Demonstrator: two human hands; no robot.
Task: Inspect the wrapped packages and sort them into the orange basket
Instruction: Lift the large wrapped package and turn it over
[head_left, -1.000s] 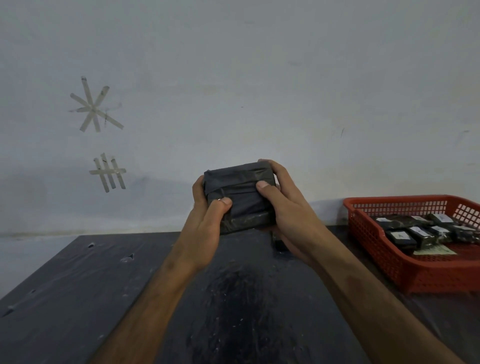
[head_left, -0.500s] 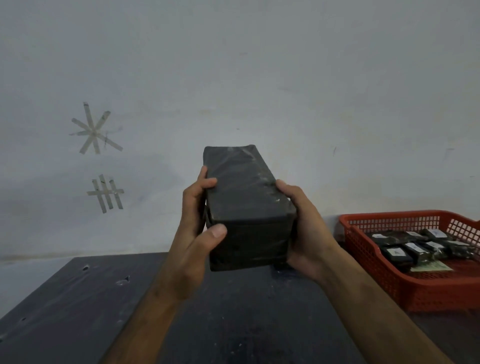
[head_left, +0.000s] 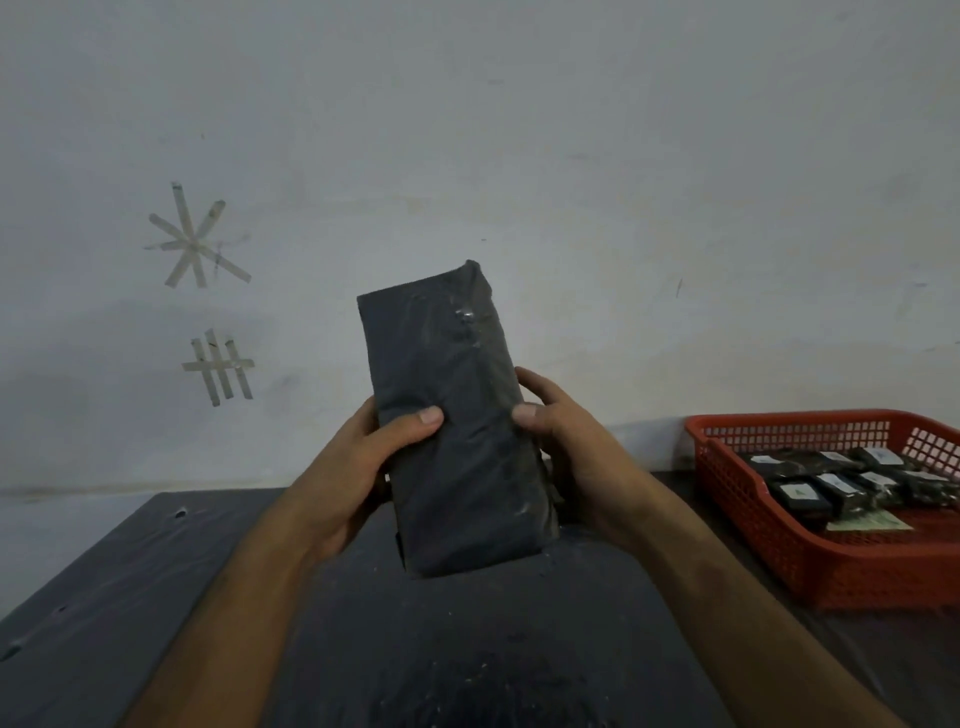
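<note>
A long package (head_left: 457, 415) wrapped in dark plastic stands nearly upright in front of me, its broad face toward the camera, held above the table. My left hand (head_left: 353, 467) grips its left edge with the thumb across the front. My right hand (head_left: 571, 457) grips the right edge the same way. The orange basket (head_left: 779, 561) sits on the table at the right, holding several small dark wrapped packages (head_left: 800, 493) with white labels.
A dark, scuffed table (head_left: 156, 597) spreads below my arms, up against a pale wall (head_left: 571, 156). Strips of tape (head_left: 192, 239) are stuck on the wall at the left. A greenish slip of paper (head_left: 872, 522) lies in the basket.
Both hands turned the package from lying short-side-on to standing upright with its long face toward me. My view tilted down slightly, so the basket sits lower and nearer.
</note>
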